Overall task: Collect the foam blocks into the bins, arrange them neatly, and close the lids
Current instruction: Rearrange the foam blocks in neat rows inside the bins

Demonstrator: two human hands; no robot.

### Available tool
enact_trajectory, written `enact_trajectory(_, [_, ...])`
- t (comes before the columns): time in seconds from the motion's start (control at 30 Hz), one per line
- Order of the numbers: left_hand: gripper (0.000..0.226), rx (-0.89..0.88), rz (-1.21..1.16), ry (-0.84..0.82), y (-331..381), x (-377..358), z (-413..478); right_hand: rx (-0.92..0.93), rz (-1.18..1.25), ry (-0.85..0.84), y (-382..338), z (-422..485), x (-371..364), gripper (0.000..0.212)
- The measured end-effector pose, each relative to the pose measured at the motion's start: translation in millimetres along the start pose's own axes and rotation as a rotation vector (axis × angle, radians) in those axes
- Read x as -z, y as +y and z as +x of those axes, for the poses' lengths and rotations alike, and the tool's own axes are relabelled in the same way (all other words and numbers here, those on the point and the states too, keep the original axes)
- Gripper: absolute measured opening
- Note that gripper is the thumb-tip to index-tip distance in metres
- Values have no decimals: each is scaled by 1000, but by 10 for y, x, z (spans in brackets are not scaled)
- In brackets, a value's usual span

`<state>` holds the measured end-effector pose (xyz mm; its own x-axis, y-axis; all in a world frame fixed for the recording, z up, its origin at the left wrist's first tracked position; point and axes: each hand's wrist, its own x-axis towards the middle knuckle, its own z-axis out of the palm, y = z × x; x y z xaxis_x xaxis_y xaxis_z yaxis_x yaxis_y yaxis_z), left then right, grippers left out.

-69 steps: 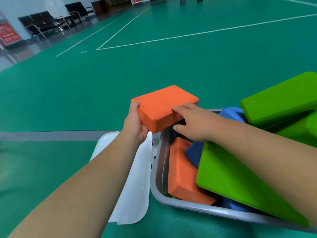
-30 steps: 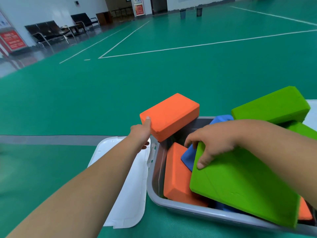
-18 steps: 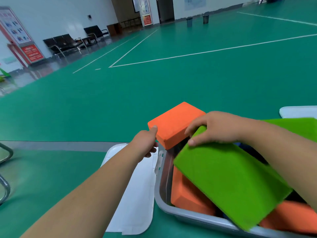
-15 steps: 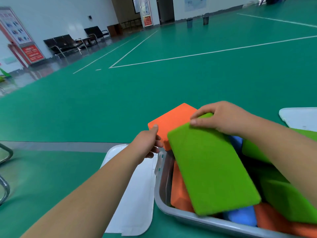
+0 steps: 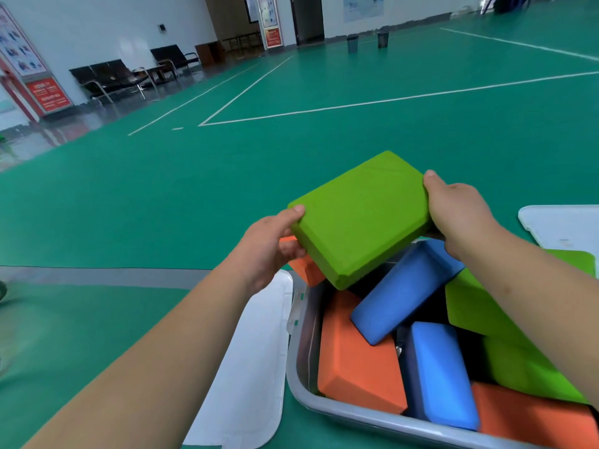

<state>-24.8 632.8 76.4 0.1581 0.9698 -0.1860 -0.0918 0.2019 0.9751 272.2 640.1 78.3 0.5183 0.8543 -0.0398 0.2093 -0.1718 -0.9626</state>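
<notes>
Both hands hold a green block (image 5: 359, 218) over the gray bin's (image 5: 356, 413) 11 o'clock corner. The left hand (image 5: 269, 244) grips its 9 o'clock corner, thumb on top. The right hand (image 5: 453, 205) clasps the 3 o'clock edge, fingers hidden underneath. An orange block (image 5: 306, 270) pokes out below, mostly covered. Inside, jumbled blocks (image 5: 402, 296) lie partly hidden by the right forearm. A white lid (image 5: 252, 367) lies at the bin's 9 o'clock. A 2nd lid (image 5: 564, 228), at 2 o'clock, is cut off by the frame.

Bare forearms filled the lower left and the right side of the frame; the left hand (image 5: 267, 246) and right hand (image 5: 453, 207) were bare too, thumbnails trimmed short.
</notes>
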Motion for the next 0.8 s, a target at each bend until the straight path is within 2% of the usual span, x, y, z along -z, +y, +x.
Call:
enact_trajectory(0.1, [43,-73,-104,228,31,45,98,-30,115,-57,-138,-81,-133,53])
enact_trajectory(0.17, [44,-103,-149,325,-6,93,173,34,38,-80,-169,-140,-230,39])
enact_trajectory(0.23, [44,-124,-151,381,-57,135,222,87,-64,-92,-144,-140,-309,37])
enact_trajectory(0.37, [19,-132,-127,342,-101,165,278,135,-126,-174,30,107,-482,49])
enact_trajectory(0.47, [28,-115,-39,248,-98,190,301,178,-137,-190,117,218,-571,52])
enact_trajectory(0.7, [30,-36,190,315,-247,187,381,159,-253,-267,79,83,-590,37])
enact_trajectory(0.8, [41,30,266,404,-274,192,408,207,-340,-320,2,-40,-598,18])
